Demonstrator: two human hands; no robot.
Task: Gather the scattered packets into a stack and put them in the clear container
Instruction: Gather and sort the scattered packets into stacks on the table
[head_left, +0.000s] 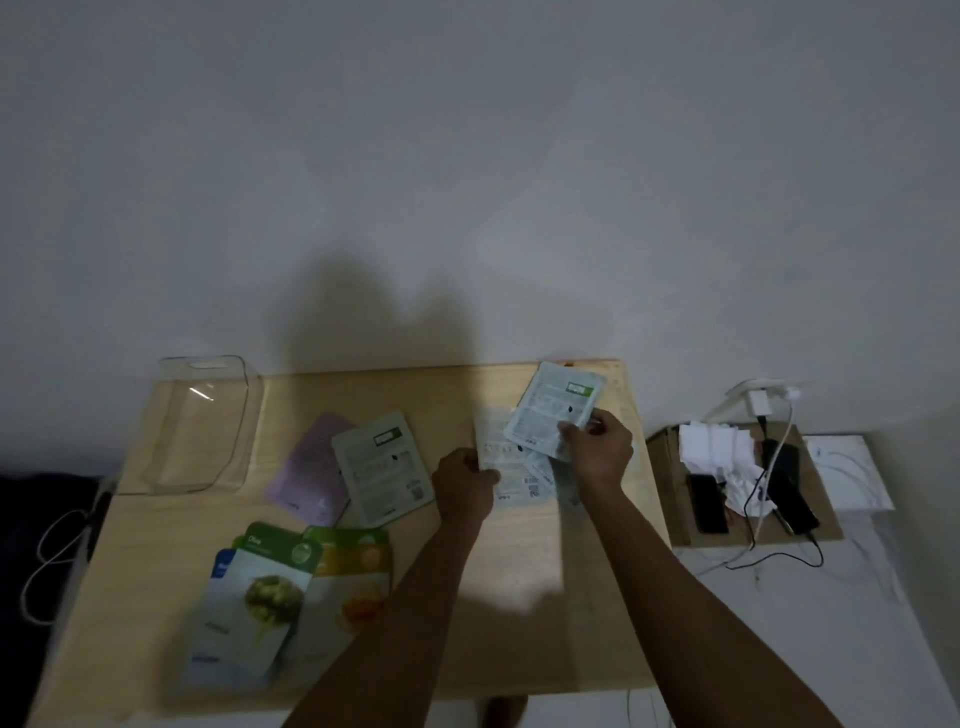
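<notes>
On the wooden table (519, 623), my right hand (597, 449) grips a white packet with a green label (553, 410), lifted and tilted at the far right. My left hand (465, 486) pinches the edge of another white packet (493, 447) lying beside it, over more pale packets (535, 480). A lilac packet (311, 470) and a grey-white packet (382, 467) lie overlapped mid-table. Three picture-front packets, green (265, 592), orange (348, 582) and blue (223, 566), fan out at the near left. The clear container (171, 462) stands at the far left corner.
A cardboard box (670, 499) to the right of the table holds phones (706, 501), papers and cables. A charger (758, 402) is plugged into the wall above it. A white cable (49, 561) hangs off the table's left side. The wall stands right behind the table.
</notes>
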